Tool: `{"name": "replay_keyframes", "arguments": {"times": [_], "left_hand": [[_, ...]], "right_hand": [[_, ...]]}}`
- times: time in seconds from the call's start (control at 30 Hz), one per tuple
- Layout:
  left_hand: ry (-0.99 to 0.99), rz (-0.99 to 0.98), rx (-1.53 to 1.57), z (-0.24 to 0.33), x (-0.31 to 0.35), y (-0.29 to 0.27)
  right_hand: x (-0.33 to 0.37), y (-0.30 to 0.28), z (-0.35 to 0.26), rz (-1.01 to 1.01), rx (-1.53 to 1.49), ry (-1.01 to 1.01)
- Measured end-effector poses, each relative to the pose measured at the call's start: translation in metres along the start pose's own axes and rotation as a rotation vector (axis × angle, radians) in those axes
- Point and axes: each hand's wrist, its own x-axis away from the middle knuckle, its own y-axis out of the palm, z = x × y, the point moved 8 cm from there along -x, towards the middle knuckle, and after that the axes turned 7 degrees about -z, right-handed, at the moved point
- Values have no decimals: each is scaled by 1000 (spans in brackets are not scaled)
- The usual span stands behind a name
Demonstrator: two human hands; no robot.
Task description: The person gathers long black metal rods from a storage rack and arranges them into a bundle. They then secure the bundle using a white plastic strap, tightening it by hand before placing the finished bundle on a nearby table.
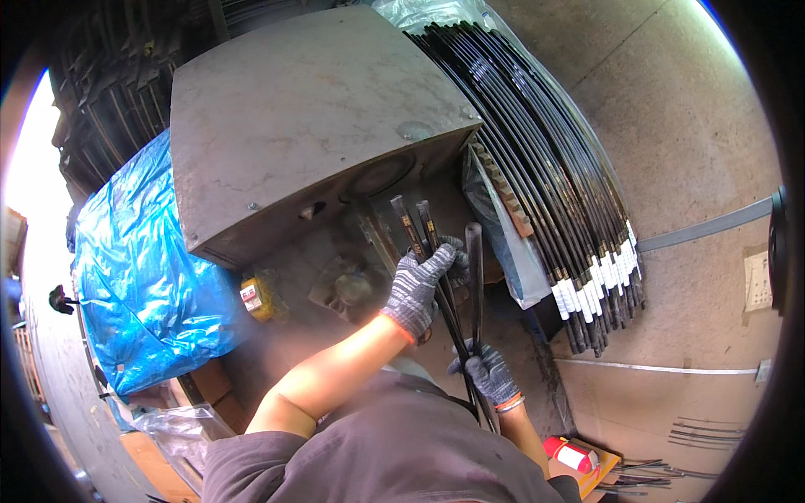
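Both my hands wear grey knitted gloves with orange cuffs. My left hand is closed around slim black rods; two of their tips stick up above the glove. Lower and to the right, my right hand grips another black rod, whose thicker end points up beside the left hand. The rods' lower parts run down toward my body and partly overlap, so I cannot tell how many each hand holds. Beyond my hands stands a grey metal machine housing with a round opening in its front.
Many black rods with white-banded ends lie side by side on a rack at the right. A blue tarp covers something on the left. A yellow object sits under the housing. A red-and-white cylinder lies at lower right.
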Motion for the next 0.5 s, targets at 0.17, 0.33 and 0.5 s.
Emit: {"name": "replay_keyframes", "arguments": {"times": [0.17, 0.33, 0.5], "left_hand": [[-12, 59, -56, -4, 1, 0], [213, -78, -19, 55, -15, 9], [235, -172, -59, 78, -11, 11]], "right_hand": [[8, 3, 5, 112, 114, 24], [7, -10, -6, 177, 432, 70], [9, -17, -8, 171, 454, 60]]}}
